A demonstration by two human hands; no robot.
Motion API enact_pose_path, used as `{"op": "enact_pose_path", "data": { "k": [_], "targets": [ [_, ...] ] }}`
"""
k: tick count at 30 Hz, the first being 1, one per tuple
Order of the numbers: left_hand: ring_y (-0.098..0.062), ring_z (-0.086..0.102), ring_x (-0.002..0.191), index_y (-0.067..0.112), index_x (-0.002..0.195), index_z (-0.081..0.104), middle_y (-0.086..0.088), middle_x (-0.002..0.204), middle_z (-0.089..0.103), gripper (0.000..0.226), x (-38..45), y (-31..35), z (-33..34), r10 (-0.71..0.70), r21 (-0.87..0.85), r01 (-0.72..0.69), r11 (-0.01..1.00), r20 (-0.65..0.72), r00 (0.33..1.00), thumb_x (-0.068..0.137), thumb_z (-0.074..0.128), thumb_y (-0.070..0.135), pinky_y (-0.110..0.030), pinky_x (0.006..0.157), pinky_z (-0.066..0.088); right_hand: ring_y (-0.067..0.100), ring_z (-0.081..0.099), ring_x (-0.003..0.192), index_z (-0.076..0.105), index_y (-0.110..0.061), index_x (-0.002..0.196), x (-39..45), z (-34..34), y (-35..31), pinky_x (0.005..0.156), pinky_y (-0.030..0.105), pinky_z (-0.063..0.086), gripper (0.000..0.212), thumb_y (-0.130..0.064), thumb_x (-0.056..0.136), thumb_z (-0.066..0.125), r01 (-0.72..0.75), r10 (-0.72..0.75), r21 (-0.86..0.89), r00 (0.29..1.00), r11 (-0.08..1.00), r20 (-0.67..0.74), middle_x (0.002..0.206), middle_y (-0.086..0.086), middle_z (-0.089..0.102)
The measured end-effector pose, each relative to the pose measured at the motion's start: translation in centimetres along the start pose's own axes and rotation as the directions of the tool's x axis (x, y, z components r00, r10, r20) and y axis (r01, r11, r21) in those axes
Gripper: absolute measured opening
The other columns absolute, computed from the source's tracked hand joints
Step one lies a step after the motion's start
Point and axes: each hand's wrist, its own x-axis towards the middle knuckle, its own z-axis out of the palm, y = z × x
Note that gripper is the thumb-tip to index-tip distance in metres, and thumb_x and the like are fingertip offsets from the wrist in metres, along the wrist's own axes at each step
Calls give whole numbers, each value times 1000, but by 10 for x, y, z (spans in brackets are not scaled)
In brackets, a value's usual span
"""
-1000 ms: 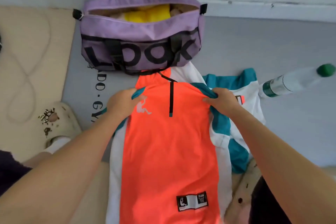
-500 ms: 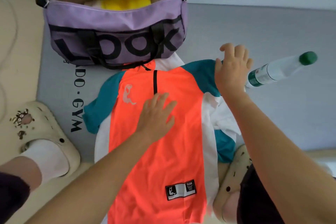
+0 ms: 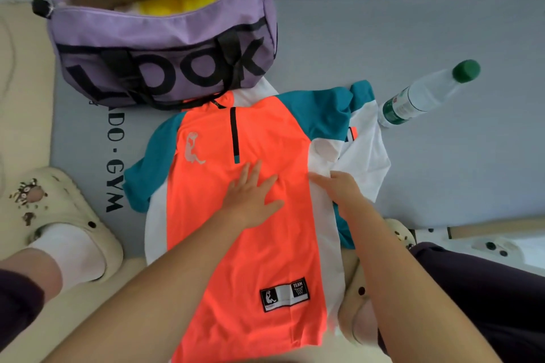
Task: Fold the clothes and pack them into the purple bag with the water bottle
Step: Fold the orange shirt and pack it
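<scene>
On the orange shirt [image 3: 250,233] the left hand [image 3: 250,197] lies flat, fingers spread. Beside it, the right hand [image 3: 342,188] touches the white side panel, its fingertips partly hidden, so its grip cannot be told.

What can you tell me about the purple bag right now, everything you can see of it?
The purple bag is a soft fabric duffel lying on the grey mat against the wall, at the top left of the view. Large black letters reading LOOK and black straps run across its near side. Its top zip is open, showing yellow items and pale fabric inside. The orange shirt has its collar end tucked at the bag's lower edge. Neither hand touches it.
</scene>
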Motion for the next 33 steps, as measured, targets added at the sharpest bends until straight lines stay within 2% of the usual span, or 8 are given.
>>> {"op": "enact_pose_path", "data": {
  "k": [5, 8, 11, 15, 18, 23, 29, 33],
  "targets": [
    [-22, -15, 150, 44, 152, 17, 2, 164, -16, 70, 1, -2, -2, 8, -21, -8, 1000, 13, 1000, 90, 42, 67, -46, 120, 10, 16, 40, 64, 46, -12, 72, -1, -13, 9, 58, 29, 36, 34, -30, 83, 73, 174, -133, 175, 965, 969, -227, 66, 0, 42],
    [-21, -8, 151, 42, 151, 24, 2, 165, -7, 68, -1, -4, -6, 31, -80, -32, 996, -16, 999, 91, 46, 63, -43, 121, 10, 18, 45, 67, 46, -12, 77, -3, -7, 13, 55, 22, 35, 30, -27, 85, 70, 203, -192, -10, 909, 979, -371, 69, -4, 44],
    [-25, 22, 146, 26, 141, 51, -10, 157, 30, 52, -13, -18, -18, 15, -337, -93, 937, -227, 974, 93, 60, 40, -33, 119, 19, 26, 51, 81, 49, -8, 91, -14, 14, 4, 66, 31, 41, 30, -24, 83, 73, 344, -461, -313, 736, 885, -496, 86, 3, 51],
    [-32, 48, 117, 10, 105, 72, -13, 117, 59, 21, -40, -70, -37, -404, -519, 39, 854, -614, 678, 86, 66, 14, -34, 101, 35, 33, 53, 96, 59, -6, 106, -25, 69, -17, 80, 44, 46, 38, -25, 78, 75, 609, -823, -610, 552, 507, -133, 105, 12, 57],
    [-34, 47, 118, 6, 118, 62, -17, 122, 55, 37, -53, -116, -46, -695, -675, 250, 694, -539, 477, 84, 66, 19, -39, 100, 35, 34, 44, 130, 54, -16, 133, -28, 120, -28, 100, 47, 40, 57, -45, 86, 65, 682, -791, -651, 578, 333, 202, 139, 12, 50],
    [-31, 51, 122, 9, 140, 42, -13, 136, 48, 78, -60, -169, -39, -848, -819, 404, 408, -176, 501, 78, 76, 42, -44, 100, 45, 24, 5, 151, 33, -37, 149, -13, 162, -14, 117, 48, 15, 61, -59, 93, 44, 667, -645, -698, 659, 262, 388, 163, -1, 9],
    [-24, 56, 74, 13, 73, 49, -1, 72, 55, 36, -45, -195, -42, -737, -770, 388, 507, -153, 659, 87, 67, 40, -30, 51, 33, 23, 3, 151, 31, -39, 149, -2, 158, -6, 116, 51, 18, 59, -57, 94, 43, 648, -624, -733, 664, 206, 412, 164, -4, 5],
    [-31, 57, 83, 7, 88, 58, -12, 88, 60, 21, -53, -210, -65, -753, -757, 235, 610, -461, 469, 94, 59, 27, -37, 66, 40, 21, 0, 151, 28, -40, 149, 0, 156, -7, 117, 50, 16, 60, -57, 94, 41, 638, -605, -745, 676, 193, 421, 164, -5, 2]
  ]
}}
